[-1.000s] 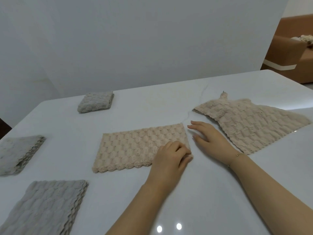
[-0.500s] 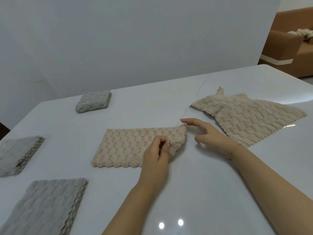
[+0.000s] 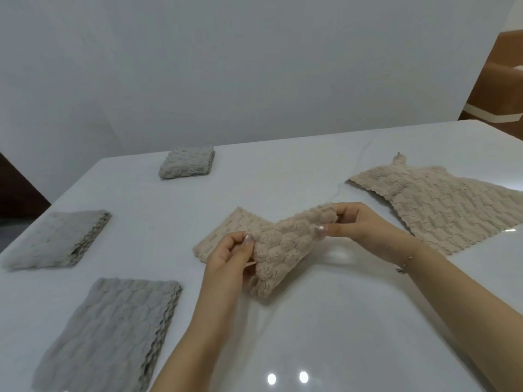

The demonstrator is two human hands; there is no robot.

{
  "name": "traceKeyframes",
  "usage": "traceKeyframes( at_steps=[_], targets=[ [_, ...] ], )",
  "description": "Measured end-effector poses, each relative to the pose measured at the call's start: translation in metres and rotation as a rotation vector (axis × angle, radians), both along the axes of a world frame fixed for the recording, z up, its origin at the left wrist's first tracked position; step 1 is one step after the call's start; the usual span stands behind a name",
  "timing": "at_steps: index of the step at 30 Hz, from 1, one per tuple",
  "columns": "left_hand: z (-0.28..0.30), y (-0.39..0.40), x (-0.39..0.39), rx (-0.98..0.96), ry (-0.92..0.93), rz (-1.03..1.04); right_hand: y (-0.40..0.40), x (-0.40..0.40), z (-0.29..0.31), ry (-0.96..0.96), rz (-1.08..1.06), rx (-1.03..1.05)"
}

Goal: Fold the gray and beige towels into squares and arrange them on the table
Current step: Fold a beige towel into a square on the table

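Both hands are working the folded beige waffle-knit towel point(image 3: 283, 241) at centre of the glossy white tabletop point(image 3: 325, 321). Left hand point(image 3: 229, 258) is pinching the towel's near corner btwn thumb and curled fingers point(image 3: 248, 239), lifting it off the surface. Right hand point(image 3: 365, 227) is pinching the far corner of the same end, thumb and forefinger closed on the fabric, other fingers curled behind. The towel's right end is hanging raised btwn the two hands w/ a flap drooping toward 6 o'clock; its left end is lying flat on the tabletop, toward 10 o'clock from the left hand.

A second beige waffle-knit towel point(image 3: 441, 210) is lying spread open and unfolded at 2 o'clock from the hands, just beside the right wrist, w/ a small hanging loop at its far corner; its right side is running out of frame.

Three gray textured towels are sitting folded on the left side, well apart from each other: a small gray folded square point(image 3: 186, 163) at 11 o'clock near the far edge, a gray folded towel point(image 3: 56, 239) at 9 o'clock near the left edge, and a larger gray folded rectangle point(image 3: 113, 332) at 7 o'clock near the front edge.

A thin bracelet point(image 3: 404, 264) is sitting on the right wrist.
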State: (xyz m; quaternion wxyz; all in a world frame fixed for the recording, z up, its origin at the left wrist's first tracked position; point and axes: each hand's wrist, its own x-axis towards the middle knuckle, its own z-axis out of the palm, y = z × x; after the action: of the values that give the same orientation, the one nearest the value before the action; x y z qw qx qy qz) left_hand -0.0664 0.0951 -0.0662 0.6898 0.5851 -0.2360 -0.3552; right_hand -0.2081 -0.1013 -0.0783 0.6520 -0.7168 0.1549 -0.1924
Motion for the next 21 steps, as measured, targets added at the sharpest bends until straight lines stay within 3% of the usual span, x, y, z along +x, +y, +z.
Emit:
traceKeyframes(
  at_steps=[4,9,16,21],
  targets=[
    [0.011,0.009,0.033,0.099,-0.046,0.014,0.001,0.041,0.017,0.029,0.029,-0.013],
    [0.027,0.016,0.079,0.165,0.064,0.003,0.001,0.097,0.02,0.133,0.044,0.003],
    [-0.003,0.015,0.127,0.297,-0.233,0.055,0.009,0.138,0.003,0.279,0.033,0.013],
    [-0.032,0.016,0.134,0.279,-0.385,0.178,0.007,0.143,-0.01,0.35,-0.033,-0.016]
  ],
)
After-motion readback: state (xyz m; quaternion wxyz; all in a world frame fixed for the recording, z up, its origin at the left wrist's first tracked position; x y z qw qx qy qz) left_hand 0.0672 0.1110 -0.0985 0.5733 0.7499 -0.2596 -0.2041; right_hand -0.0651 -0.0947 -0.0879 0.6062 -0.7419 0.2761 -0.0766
